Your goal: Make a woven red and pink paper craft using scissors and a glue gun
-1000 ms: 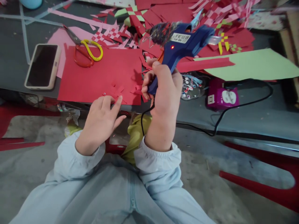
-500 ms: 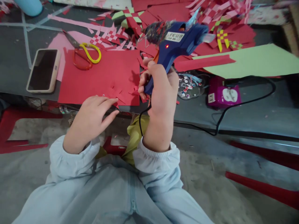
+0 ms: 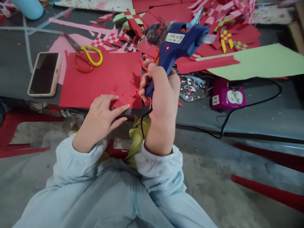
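- Glue gun [image 3: 175,44], dark blue with a red light lit, at upper centre of the frame; its strand-covered nozzle end points left.
- Right hand [image 3: 163,82], at centre: fingers wrapped around the handle of the glue gun.
- Left hand [image 3: 97,118], left of centre: fingers spread apart over the lower edge of a red sheet [image 3: 99,79]; whether the fingertips touch the paper, I cannot tell.
- Small red pieces [image 3: 122,94] on the sheet, near its lower right part.
- Scissors [image 3: 78,47] at upper left, one handle yellow and one red, lying partly on the sheet.
- Phone [image 3: 44,74], screen up, at left, beside the sheet.
- Clear packet [image 3: 190,88] of small round pieces, between the right hand and a purple block [image 3: 228,95] on the dark surface [image 3: 261,120].
- Black cord [image 3: 222,128] curving around the block at right.
- Light green sheet [image 3: 261,63] at upper right.
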`<control>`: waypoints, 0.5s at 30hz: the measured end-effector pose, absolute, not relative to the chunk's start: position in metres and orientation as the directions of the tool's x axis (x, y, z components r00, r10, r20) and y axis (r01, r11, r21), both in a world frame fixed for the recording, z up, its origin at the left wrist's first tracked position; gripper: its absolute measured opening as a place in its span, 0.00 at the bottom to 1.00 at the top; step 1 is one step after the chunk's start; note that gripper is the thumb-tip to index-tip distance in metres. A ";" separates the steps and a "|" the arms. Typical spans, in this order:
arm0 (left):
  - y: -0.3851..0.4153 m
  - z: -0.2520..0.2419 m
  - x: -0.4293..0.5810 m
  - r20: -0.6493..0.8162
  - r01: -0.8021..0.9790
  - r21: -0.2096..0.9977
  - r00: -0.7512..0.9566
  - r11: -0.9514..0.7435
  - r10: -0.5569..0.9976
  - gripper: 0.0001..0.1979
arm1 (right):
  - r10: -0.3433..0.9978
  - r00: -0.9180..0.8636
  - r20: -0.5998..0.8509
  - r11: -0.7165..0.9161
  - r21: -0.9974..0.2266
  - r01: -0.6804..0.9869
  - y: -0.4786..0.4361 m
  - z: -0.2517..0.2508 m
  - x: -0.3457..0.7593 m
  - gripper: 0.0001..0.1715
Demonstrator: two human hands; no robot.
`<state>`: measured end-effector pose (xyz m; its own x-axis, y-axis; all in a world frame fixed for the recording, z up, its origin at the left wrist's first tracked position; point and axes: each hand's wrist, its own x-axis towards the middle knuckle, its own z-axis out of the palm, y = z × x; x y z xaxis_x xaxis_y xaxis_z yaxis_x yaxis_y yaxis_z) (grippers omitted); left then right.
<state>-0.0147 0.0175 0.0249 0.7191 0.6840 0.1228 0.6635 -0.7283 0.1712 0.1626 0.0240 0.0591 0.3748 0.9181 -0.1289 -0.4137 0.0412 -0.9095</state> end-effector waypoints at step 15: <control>0.019 0.023 -0.016 0.106 0.665 0.218 0.711 -0.714 0.695 0.21 | 0.929 0.360 -0.090 0.041 -0.939 -0.343 0.026 0.050 0.161 0.12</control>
